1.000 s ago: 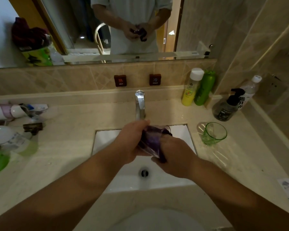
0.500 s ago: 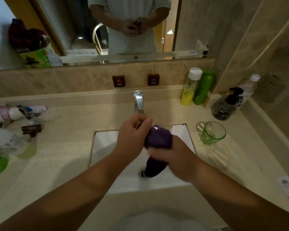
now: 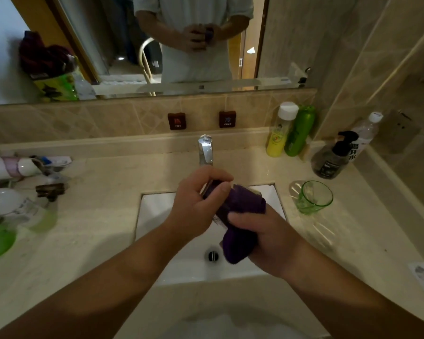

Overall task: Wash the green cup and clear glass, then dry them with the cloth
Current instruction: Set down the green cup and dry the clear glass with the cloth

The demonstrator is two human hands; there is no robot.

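Observation:
Over the white sink (image 3: 154, 216) my left hand (image 3: 196, 206) grips the clear glass (image 3: 209, 188), most of which is hidden by the purple cloth (image 3: 240, 216) wrapped around it. My right hand (image 3: 262, 238) grips the cloth from the right and below; a tail of cloth hangs toward the drain (image 3: 213, 255). The green cup (image 3: 315, 198) stands upright on the counter to the right of the sink, apart from both hands.
The chrome tap (image 3: 205, 150) rises just behind my hands. Yellow (image 3: 279, 133) and green (image 3: 300, 133) bottles, a dark pump bottle (image 3: 331, 160) and a water bottle (image 3: 365, 133) stand at the back right. Toiletries (image 3: 22, 167) clutter the left counter.
The cloth has shifted around the glass as my right hand turned and slid lower on it; my left hand's grip moved on the glass. The green cup has not moved.

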